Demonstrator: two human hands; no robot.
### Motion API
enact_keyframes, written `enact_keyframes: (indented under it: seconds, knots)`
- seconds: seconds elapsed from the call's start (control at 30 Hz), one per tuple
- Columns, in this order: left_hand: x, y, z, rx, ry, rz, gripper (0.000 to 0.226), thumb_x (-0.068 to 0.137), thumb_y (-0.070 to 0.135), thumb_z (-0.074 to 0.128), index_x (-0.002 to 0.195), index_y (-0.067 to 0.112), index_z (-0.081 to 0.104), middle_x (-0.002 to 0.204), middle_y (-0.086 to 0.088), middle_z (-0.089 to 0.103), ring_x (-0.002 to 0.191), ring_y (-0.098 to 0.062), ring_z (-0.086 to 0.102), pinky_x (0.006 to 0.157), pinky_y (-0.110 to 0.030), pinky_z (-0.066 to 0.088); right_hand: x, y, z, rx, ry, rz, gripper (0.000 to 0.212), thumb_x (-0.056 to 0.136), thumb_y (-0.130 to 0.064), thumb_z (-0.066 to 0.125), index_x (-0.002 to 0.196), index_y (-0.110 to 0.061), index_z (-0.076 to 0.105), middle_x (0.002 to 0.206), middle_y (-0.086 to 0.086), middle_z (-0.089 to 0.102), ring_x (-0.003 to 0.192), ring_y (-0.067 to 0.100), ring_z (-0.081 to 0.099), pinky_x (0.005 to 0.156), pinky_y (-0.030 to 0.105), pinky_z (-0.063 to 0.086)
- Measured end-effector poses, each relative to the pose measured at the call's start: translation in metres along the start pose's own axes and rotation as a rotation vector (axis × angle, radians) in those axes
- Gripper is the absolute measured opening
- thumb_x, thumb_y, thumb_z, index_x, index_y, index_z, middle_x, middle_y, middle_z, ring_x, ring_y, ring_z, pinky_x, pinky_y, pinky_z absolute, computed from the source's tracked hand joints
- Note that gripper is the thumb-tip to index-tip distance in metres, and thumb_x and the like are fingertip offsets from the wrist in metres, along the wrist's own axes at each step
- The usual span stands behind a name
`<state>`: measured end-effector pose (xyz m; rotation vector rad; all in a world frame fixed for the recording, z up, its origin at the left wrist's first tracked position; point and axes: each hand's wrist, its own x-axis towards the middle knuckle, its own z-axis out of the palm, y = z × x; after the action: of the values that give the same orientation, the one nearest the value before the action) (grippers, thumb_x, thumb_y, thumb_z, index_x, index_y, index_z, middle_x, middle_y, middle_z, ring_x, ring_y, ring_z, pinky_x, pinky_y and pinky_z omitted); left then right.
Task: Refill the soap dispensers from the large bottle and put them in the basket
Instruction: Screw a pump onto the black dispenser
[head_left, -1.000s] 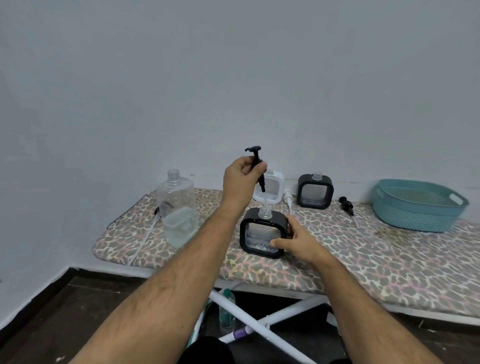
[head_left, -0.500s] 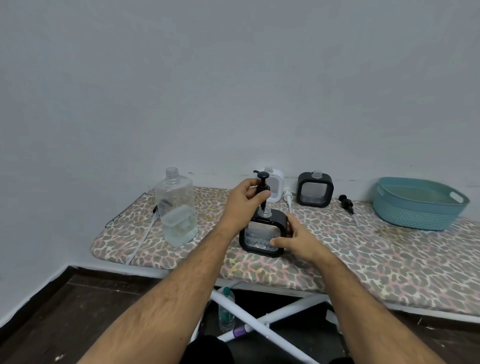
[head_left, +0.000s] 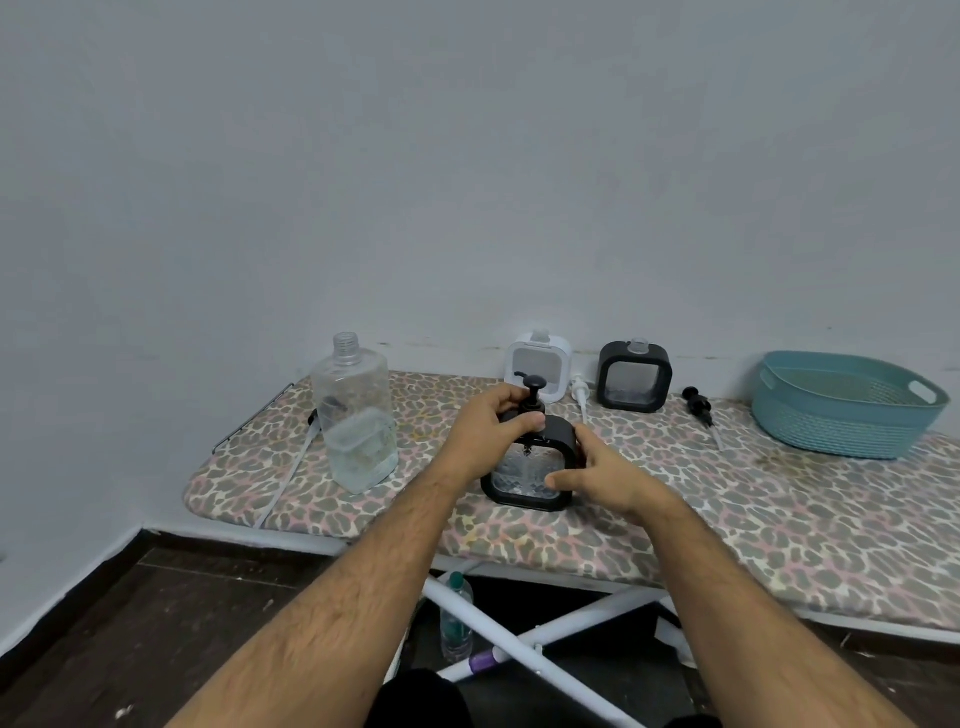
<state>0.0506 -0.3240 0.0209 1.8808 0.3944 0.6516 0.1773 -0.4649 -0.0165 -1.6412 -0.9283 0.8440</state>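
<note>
Leopard-print ironing board (head_left: 727, 519) against a plain grey wall; nearest, dead centre, the right hand (head_left: 605, 475) clasps the right side of a black soap dispenser (head_left: 535, 465) while the left hand (head_left: 491, 428) pinches the black pump (head_left: 532, 397), which a second ago was held high above the neck and is now down in it, so this one looks refilled and only needs screwing shut. At 9 o'clock of the hands stands the uncapped large bottle (head_left: 356, 415), part full. Farther back at 12 to 1 o'clock wait a white dispenser (head_left: 537, 366) and a second black dispenser (head_left: 634, 376), both pumpless, with loose pumps beside them, and at 2 o'clock the teal basket (head_left: 841, 436) sits well apart.
</note>
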Motion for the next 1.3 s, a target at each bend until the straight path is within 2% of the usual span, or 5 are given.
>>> enact_keyframes:
  seconds: [0.23, 0.47, 0.83, 1.03, 1.3]
  knots:
    - [-0.003, 0.010, -0.010, 0.183, -0.137, 0.003, 0.034, 0.099, 0.019, 0.056, 0.132, 0.013, 0.056, 0.125, 0.002, 0.064, 0.113, -0.010, 0.061, 0.099, -0.026, 0.046, 0.007, -0.013, -0.003, -0.089, -0.066, 0.055, 0.071, 0.085, 0.002, 0.069, 0.143, -0.027, 0.041, 0.126, 0.003, 0.063, 0.115, 0.023, 0.063, 0.104, 0.047, 0.049]
    - [-0.001, 0.008, 0.002, 0.243, 0.120, 0.084, 0.021, 0.078, 0.047, 0.077, 0.093, 0.036, 0.068, 0.103, 0.008, 0.067, 0.097, -0.007, 0.064, 0.085, -0.024, 0.049, -0.001, -0.028, 0.012, -0.243, 0.080, -0.171, 0.057, 0.090, -0.021, 0.073, 0.139, -0.023, 0.045, 0.121, -0.010, 0.061, 0.108, 0.006, 0.060, 0.087, 0.016, 0.047]
    - [-0.004, 0.011, -0.008, 0.085, -0.001, 0.006, 0.024, 0.091, 0.008, 0.061, 0.112, 0.013, 0.071, 0.101, 0.005, 0.074, 0.091, -0.001, 0.069, 0.083, -0.019, 0.053, 0.001, -0.019, 0.011, -0.234, 0.150, -0.193, 0.050, 0.088, -0.013, 0.074, 0.132, -0.021, 0.053, 0.107, -0.011, 0.065, 0.093, 0.000, 0.063, 0.069, 0.005, 0.047]
    - [-0.004, 0.010, 0.012, 0.106, 0.181, 0.021, 0.025, 0.075, 0.040, 0.082, 0.093, 0.028, 0.071, 0.098, 0.012, 0.070, 0.092, -0.003, 0.067, 0.085, -0.023, 0.053, 0.001, -0.015, 0.011, -0.251, 0.167, -0.222, 0.056, 0.087, -0.015, 0.075, 0.137, -0.023, 0.051, 0.119, -0.008, 0.065, 0.103, -0.003, 0.061, 0.075, 0.005, 0.047]
    - [-0.006, 0.006, -0.002, -0.007, 0.079, -0.018, 0.027, 0.084, 0.014, 0.074, 0.111, 0.016, 0.069, 0.101, 0.001, 0.075, 0.096, -0.009, 0.071, 0.094, -0.034, 0.055, 0.005, -0.012, 0.009, -0.238, 0.167, -0.202, 0.053, 0.086, -0.015, 0.076, 0.133, -0.023, 0.052, 0.111, -0.011, 0.064, 0.097, 0.001, 0.063, 0.070, 0.005, 0.047]
